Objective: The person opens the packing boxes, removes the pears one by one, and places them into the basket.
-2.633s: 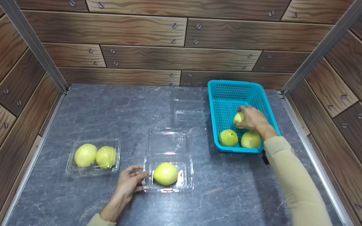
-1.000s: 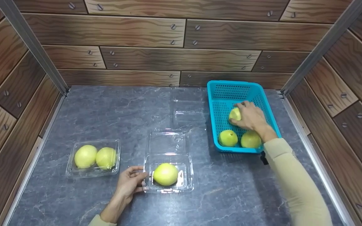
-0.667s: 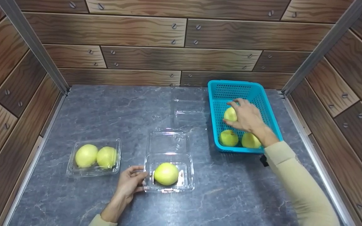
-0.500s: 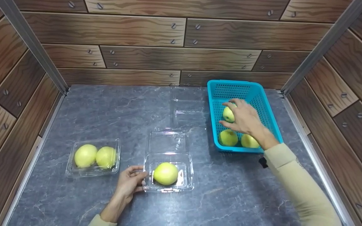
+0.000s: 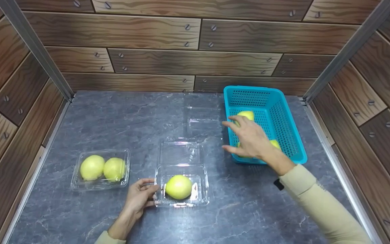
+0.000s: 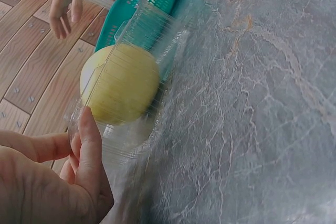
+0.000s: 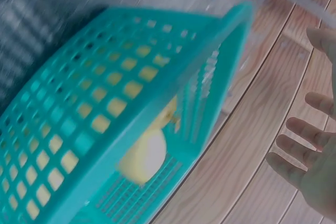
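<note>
Yellow-green fruit (image 5: 178,187) in an open clear container (image 5: 200,174), toward the near edge of the table (image 5: 249,210).
Pinching the container's left rim with the left hand (image 5: 138,196): best done lightly, to avoid bending plastic, probably thin. Toward the table's left edge, two more fruit (image 5: 92,167) inside a lidded clear box (image 5: 100,185). Nothing held in the right hand (image 5: 251,139), fingers spread wide over the left edge of the blue basket (image 5: 282,113); probably best to cup a fruit round its middle and lift clear of the rim. Partly hidden below, more fruit (image 5: 246,114). Beyond, toward the table's far edge, another clear container (image 5: 203,120), faint. No legible brand, label or writing.
</note>
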`<state>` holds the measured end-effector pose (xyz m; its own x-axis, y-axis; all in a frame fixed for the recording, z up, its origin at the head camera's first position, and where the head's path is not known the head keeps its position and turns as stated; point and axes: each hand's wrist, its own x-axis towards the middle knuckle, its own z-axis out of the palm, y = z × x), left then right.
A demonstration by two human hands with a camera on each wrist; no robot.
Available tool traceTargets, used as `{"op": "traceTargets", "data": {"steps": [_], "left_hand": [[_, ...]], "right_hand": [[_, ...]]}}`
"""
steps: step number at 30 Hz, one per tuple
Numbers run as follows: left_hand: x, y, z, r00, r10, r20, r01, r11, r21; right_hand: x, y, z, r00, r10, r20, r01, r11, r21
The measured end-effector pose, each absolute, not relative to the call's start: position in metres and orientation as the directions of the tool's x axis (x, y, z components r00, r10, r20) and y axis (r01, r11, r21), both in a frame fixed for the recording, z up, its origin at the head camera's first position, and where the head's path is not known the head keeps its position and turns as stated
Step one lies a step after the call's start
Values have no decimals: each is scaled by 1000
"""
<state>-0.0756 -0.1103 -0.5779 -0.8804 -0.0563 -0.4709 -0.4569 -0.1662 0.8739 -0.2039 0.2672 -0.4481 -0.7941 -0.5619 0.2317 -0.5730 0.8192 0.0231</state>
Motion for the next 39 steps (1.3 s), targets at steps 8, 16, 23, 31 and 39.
{"op": "traceTargets", "data": {"steps": [8, 16, 23, 31, 39], "left_hand": [[-76, -110, -578, -879, -58, -474, -459, -170, 872], [-76, -110, -578, -877, -57, -478, -462, -178, 869], [-75, -110, -576, -876, -54, -479, -465, -167, 869], [-76, -111, -576, -880, -62, -471, -456, -163, 875], [-76, -110, -578, -879, -66, -472, -457, -163, 874]], "right_hand": [[-183, 238, -457, -701, -664, 260, -679, 733, 40], [-164, 216, -464, -648, -726, 231, -739, 672, 39], [-151, 201, -477, -601, -768, 221, -774, 628, 77], [-139, 182, -490, -594, -781, 195, -789, 613, 50], [-128, 172, -508, -574, -810, 119, -810, 583, 59]]}}
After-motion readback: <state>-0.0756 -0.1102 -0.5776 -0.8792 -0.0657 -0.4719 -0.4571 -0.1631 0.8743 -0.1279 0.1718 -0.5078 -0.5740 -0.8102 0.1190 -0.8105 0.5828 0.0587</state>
